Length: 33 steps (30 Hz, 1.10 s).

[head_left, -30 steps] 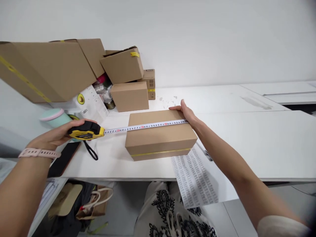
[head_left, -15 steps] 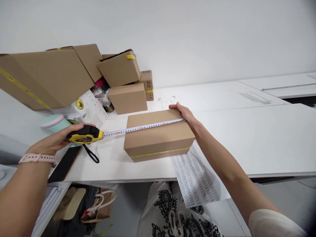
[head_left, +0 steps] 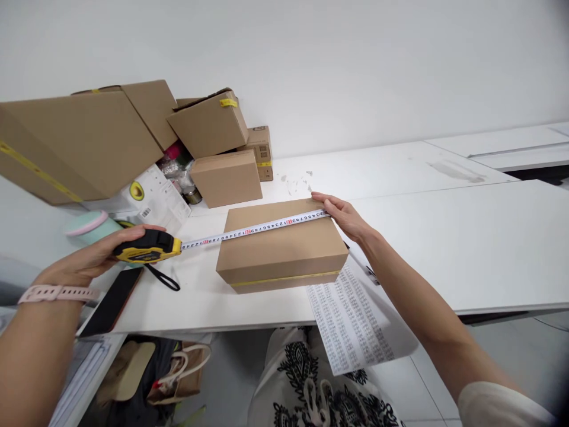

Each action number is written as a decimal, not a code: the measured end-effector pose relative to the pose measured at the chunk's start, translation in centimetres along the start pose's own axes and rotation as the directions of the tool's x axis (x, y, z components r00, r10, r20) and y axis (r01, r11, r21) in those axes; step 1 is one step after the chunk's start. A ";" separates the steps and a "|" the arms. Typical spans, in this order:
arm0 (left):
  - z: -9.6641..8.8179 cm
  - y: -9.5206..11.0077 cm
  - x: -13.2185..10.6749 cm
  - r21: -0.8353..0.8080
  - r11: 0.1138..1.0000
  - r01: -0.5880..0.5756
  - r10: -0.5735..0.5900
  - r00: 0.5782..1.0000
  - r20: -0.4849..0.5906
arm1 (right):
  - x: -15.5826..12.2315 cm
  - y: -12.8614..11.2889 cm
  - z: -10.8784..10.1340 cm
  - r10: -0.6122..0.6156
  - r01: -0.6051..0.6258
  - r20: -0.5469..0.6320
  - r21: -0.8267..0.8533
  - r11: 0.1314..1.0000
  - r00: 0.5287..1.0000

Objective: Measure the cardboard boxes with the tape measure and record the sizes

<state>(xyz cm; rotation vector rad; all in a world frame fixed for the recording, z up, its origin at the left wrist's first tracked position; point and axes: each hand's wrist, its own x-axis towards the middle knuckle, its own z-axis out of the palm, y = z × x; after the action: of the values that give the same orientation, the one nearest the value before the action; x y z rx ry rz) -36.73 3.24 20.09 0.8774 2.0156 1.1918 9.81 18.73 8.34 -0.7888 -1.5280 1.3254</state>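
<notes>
My left hand (head_left: 100, 256) is closed around a black and yellow tape measure (head_left: 147, 246), held left of a closed brown cardboard box (head_left: 280, 246). From the case, the white tape measure blade (head_left: 253, 230) runs out across the box's top to its right end. There my right hand (head_left: 344, 218) grips the blade's tip with the thumb, its other fingers lying along the box's far right edge. The very end of the blade is hidden by the thumb. A black wrist strap (head_left: 163, 277) hangs from the tape measure over the table.
Several cardboard boxes (head_left: 226, 178) are stacked at the back left against the wall. Near my left hand are a mint cup (head_left: 91, 225) and a black flat object (head_left: 113, 301). A printed sheet (head_left: 351, 320) overhangs the white table's (head_left: 444, 255) front edge. Bags (head_left: 186, 373) sit below.
My right hand has shifted slightly along the box's right end, and the blade's printed face now shows more plainly near it. The view has moved a little; the box stays put.
</notes>
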 end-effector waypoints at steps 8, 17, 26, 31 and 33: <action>-0.6 0.0 0.8 0.116 0.992 0.040 -0.065 0.972 0.226 | -1.3 0.4 -0.6 -0.003 -0.010 0.095 0.140 0.990 0.996; -0.5 0.0 3.7 0.076 0.996 0.049 -0.060 0.986 0.154 | -3.2 -0.7 0.5 0.069 -0.058 -0.049 0.196 0.979 0.996; 3.1 -0.4 2.8 -0.317 0.946 0.072 -0.067 0.997 0.028 | -3.5 0.4 1.4 0.197 -0.135 -0.298 0.217 0.967 0.934; 4.2 -0.4 1.8 -0.548 0.834 0.065 -0.120 0.991 -0.064 | -3.7 -0.2 1.7 0.238 -0.163 -0.314 0.247 0.955 0.919; 4.8 -0.6 1.3 -0.644 0.763 0.055 -0.146 0.985 -0.089 | -3.8 -0.3 1.8 0.253 -0.175 -0.327 0.250 0.952 0.910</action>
<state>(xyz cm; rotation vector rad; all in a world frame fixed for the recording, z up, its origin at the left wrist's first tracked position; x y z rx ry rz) -33.90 6.38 17.45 0.3401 1.5355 1.7581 9.53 14.57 7.81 -1.0169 -1.0138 1.3903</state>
